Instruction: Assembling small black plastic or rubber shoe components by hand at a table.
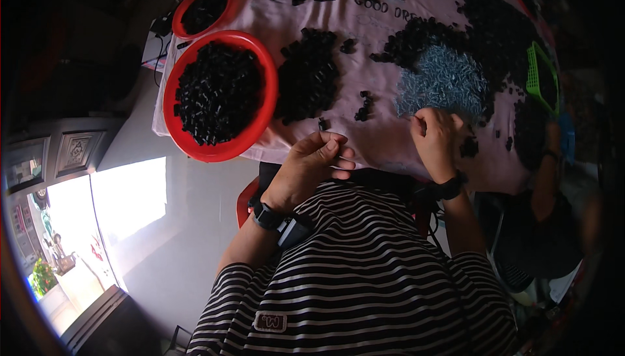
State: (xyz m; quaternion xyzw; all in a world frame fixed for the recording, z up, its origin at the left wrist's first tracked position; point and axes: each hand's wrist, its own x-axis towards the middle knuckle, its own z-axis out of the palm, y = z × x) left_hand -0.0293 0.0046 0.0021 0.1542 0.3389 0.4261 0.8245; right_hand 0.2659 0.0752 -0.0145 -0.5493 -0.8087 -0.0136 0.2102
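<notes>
My left hand [316,161] is over the table's near edge, thumb pressed to the forefinger and the other fingers loosely curled. Whatever it pinches is too small to make out. A small black plastic piece [322,123] lies just beyond it. My right hand [437,138] is at the near edge of a heap of silvery-blue screws [446,82], with its fingers curled into a pinch. What sits between those fingertips is hidden. Between the hands and a little farther off lies a short cluster of black pieces [364,105].
A large red basin [269,102] full of black pieces stands at the left, with a smaller red basin [228,11] behind it. Black heaps [309,73] cover parts of the pink cloth [371,37]. At right, another person's arm [547,174] is near a green basket [535,73].
</notes>
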